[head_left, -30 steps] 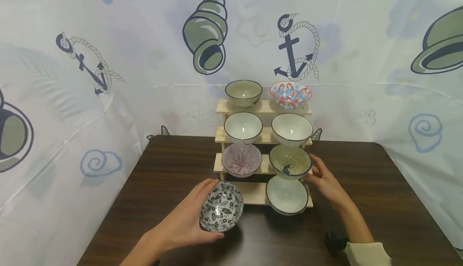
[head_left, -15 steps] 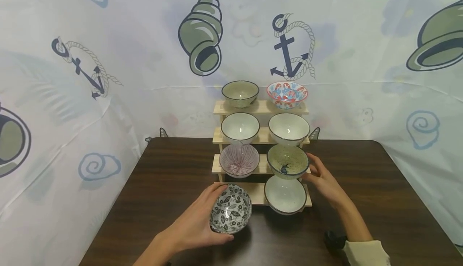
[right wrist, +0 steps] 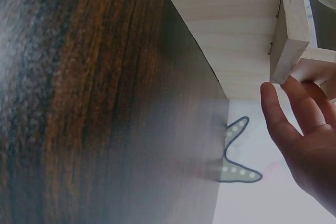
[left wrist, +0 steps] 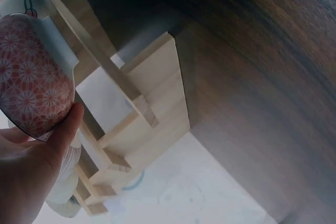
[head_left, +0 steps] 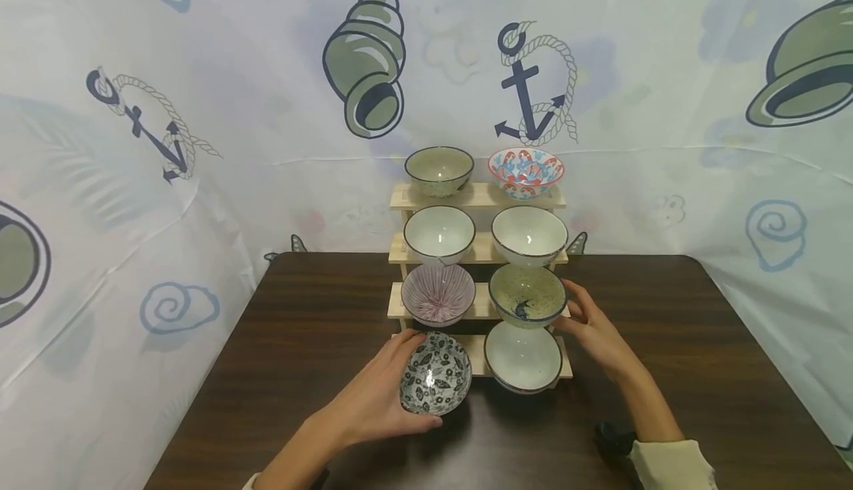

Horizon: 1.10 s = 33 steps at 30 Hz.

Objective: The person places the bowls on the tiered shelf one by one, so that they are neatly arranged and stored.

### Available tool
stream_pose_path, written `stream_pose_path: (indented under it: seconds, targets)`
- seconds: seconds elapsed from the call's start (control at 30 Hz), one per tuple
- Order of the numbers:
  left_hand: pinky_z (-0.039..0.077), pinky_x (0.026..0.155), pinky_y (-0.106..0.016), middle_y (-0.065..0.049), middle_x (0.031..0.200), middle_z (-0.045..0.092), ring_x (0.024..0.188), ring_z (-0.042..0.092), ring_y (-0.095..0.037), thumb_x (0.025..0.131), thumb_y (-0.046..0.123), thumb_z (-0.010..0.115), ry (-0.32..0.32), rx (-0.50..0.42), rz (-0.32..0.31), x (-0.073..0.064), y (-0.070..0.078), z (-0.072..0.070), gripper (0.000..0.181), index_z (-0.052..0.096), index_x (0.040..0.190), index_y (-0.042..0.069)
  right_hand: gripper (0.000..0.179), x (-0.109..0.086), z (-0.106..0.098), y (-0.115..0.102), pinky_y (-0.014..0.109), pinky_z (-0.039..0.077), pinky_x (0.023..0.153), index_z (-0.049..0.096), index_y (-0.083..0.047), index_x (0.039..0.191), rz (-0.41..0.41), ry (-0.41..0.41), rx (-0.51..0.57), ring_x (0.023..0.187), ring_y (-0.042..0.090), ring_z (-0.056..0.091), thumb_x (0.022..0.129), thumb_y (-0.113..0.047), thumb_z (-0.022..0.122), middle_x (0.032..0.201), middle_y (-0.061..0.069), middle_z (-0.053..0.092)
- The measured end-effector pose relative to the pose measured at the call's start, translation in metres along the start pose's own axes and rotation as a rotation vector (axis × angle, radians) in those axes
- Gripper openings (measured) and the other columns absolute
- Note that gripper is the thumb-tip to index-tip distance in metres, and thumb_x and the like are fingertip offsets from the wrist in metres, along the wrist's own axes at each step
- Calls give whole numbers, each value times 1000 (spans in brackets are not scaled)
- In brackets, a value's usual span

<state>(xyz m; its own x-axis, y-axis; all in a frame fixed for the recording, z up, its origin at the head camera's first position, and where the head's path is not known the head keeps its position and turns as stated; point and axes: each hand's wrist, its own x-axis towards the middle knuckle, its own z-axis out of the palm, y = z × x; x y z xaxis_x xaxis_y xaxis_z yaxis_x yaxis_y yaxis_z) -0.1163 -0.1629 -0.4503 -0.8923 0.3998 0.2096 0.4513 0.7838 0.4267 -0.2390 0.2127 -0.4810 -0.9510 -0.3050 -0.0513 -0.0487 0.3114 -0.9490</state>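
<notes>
In the head view my left hand (head_left: pixel 380 395) holds a small bowl (head_left: pixel 436 374) by its left side, thumb at the near rim. Its inside has a black-and-white leaf pattern; its outside shows red with pale flowers in the left wrist view. The bowl overlaps the left part of the bottom tier of a stepped wooden rack (head_left: pixel 469 345). My right hand (head_left: pixel 597 336) grips the rack's right side at the end of a shelf, close to the speckled green bowl (head_left: pixel 528 294). In the right wrist view its thumb (right wrist: pixel 270 103) is at the shelf end.
Several bowls stand on the rack: a white one (head_left: pixel 523 357), a purple-striped one (head_left: pixel 438 294), two more white ones, a plain green one (head_left: pixel 440 168) and a red-and-blue patterned one (head_left: pixel 526 170). The dark table (head_left: pixel 320 312) lies beneath; a printed cloth hangs behind.
My left hand has carried the leaf-patterned bowl rightward and slightly away from me, over to the bottom tier's left end. The right hand stays at the rack's side. The view shifts slightly.
</notes>
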Motion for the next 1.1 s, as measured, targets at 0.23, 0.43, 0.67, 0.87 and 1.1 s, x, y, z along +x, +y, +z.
stream_pose_path:
  seconds: [0.23, 0.43, 0.67, 0.87, 1.1]
  targets:
    - [40, 119, -53, -15, 157, 43, 146, 46, -32, 67, 64, 88, 19, 9, 23, 9, -5, 9, 116, 39, 156, 7, 84, 0, 2, 1, 75, 28, 116, 7, -20, 167, 2, -2, 3, 146, 44, 43, 104, -29, 62, 157, 21, 48]
    - [47, 114, -47, -12, 155, 44, 142, 48, -26, 66, 61, 91, 61, 23, 58, 15, -11, 13, 115, 41, 154, 6, 83, 0, 2, 2, 73, 30, 116, 8, -20, 167, -1, -1, 6, 143, 42, 47, 104, -28, 62, 155, 21, 50]
    - [42, 118, -48, -9, 161, 40, 149, 42, -25, 68, 61, 90, 74, 12, 50, 20, -14, 14, 109, 43, 152, 10, 84, 0, 2, 1, 73, 30, 116, 8, -20, 167, -2, 0, 11, 144, 42, 46, 104, -29, 62, 155, 20, 51]
    - [48, 114, -45, -8, 162, 32, 143, 48, -24, 69, 58, 91, 57, -61, -5, 22, -15, 17, 106, 43, 151, 11, 83, 0, 2, 1, 73, 30, 116, 8, -20, 166, -8, 1, 13, 144, 42, 46, 104, -30, 62, 155, 20, 51]
    - [53, 106, -46, -5, 158, 33, 135, 54, -24, 68, 66, 88, 109, -135, -27, 21, -16, 24, 95, 48, 134, 10, 83, 1, 0, 0, 73, 29, 116, 8, -19, 166, -8, 2, 11, 145, 43, 45, 104, -29, 62, 155, 21, 51]
